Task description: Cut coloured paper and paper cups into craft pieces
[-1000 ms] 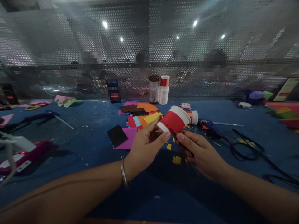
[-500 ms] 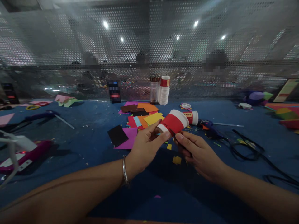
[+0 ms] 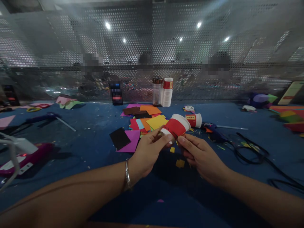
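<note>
A white paper cup with a red band (image 3: 177,126) is tilted over the table, its wide end toward the upper right. My left hand (image 3: 150,148) is closed around its narrow end, thumb on the near side and fingers behind. At the cup's lower right side, my right hand (image 3: 198,153) is closed in a pinch, fingertips against the edge of the red band. What lies between those fingertips is hidden. Just behind, a second red and white paper cup (image 3: 194,120) lies on its side. Small yellow paper scraps (image 3: 180,163) lie below the hands.
Coloured paper sheets (image 3: 133,139) lie left of the cup. A hot glue gun (image 3: 216,132) with a looping black cable is at right; another glue gun (image 3: 44,117) is at left. A clear jar (image 3: 156,93) and stacked paper cups (image 3: 166,95) stand before the perforated screen.
The held cup has dropped slightly and moved a little to the left, turning a bit in my left hand. My right hand keeps its pinch at the cup's side, almost unmoved.
</note>
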`<control>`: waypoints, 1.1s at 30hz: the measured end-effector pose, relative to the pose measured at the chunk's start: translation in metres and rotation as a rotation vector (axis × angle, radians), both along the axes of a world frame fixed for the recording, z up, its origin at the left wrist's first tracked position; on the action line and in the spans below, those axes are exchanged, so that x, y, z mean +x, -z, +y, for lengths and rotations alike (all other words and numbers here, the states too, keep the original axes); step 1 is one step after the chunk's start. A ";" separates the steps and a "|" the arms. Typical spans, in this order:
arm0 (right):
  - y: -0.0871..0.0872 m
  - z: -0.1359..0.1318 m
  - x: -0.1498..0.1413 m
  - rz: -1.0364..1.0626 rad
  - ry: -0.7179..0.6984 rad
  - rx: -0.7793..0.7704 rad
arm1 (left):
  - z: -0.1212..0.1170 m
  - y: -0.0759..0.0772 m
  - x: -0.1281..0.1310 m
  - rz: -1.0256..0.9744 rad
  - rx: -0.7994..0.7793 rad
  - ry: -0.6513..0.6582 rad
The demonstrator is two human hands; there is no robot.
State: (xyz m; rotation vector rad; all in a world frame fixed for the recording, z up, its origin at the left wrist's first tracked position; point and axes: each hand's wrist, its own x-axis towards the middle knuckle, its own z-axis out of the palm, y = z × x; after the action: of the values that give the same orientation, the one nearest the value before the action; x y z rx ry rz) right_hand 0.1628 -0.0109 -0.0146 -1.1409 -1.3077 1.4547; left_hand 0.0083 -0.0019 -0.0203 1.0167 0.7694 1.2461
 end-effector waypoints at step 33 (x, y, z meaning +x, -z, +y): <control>-0.002 -0.002 -0.002 -0.021 0.011 0.006 | 0.008 0.004 -0.014 0.496 0.320 -0.072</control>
State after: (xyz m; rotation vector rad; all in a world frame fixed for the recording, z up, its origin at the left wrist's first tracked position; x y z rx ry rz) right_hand 0.1605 -0.0132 -0.0125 -1.1608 -1.3170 1.4337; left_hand -0.0058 0.0063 -0.0246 1.6073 1.0095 1.2143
